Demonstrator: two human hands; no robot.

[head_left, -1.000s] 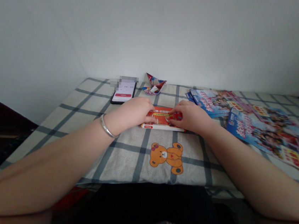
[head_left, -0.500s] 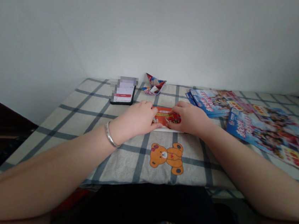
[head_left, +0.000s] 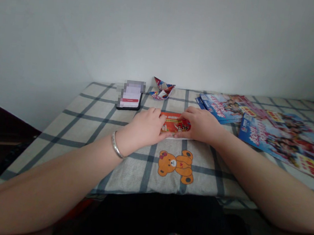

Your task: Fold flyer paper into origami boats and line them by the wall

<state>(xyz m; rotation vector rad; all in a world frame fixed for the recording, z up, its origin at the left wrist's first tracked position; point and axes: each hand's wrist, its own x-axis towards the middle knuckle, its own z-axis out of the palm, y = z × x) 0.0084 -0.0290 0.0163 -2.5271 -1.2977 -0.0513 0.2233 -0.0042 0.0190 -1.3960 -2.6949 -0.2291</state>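
Note:
A folded red printed leaflet lies flat on the checked cloth in front of me. My left hand, with a silver bangle on the wrist, presses down on the leaflet's left end with curled fingers. From the right, my right hand pins the other end, its fingertips pinched on the paper. Only the middle strip of the leaflet shows between the two hands.
A phone with a lit screen lies at the back left. Behind the leaflet sits a folded paper boat by the wall. Several blue and red leaflets spread across the right. An orange bear is printed on the cloth.
My left hand has slid to the right and slightly toward me along the leaflet. Less of the leaflet shows than before. The right hand has barely moved.

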